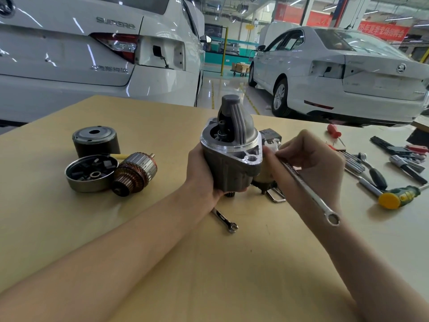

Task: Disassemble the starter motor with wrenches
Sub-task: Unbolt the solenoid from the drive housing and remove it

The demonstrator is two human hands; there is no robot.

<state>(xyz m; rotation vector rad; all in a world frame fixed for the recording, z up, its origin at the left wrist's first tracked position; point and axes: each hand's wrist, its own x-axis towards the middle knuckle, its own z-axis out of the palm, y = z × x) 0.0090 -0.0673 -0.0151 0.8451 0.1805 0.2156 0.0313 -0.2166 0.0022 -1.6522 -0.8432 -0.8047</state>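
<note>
You are wrapping your left hand (204,173) around the lower body of the starter housing (232,149), and that grip is clamped firmly on it, probably to keep the casting standing nose-up on the worktop (232,275) while you turn against it. Your right hand (311,159) is pinching the shank of a long combination wrench (306,187), its grip closed on the steel, with the far end reaching in at the right flank of the housing, where the fastener itself is hidden behind your fingers; the ring end is hanging free toward you. The housing is a dull grey cast piece with a ribbed, domed nose and a bright machined flange with a bolt hole. Just in front of the housing a short open-ended spanner (224,220) is lying flat, likely kept within reach for a second size. Well to the left of the housing, the parts already removed are sitting together: a dark cylindrical yoke (96,140), a shallow metal end cap (90,173), and the copper-wound armature (134,173) leaning against that cap. To the right of the housing, a yellow-headed hammer (394,198) and assorted hand tools are lying scattered.
</note>
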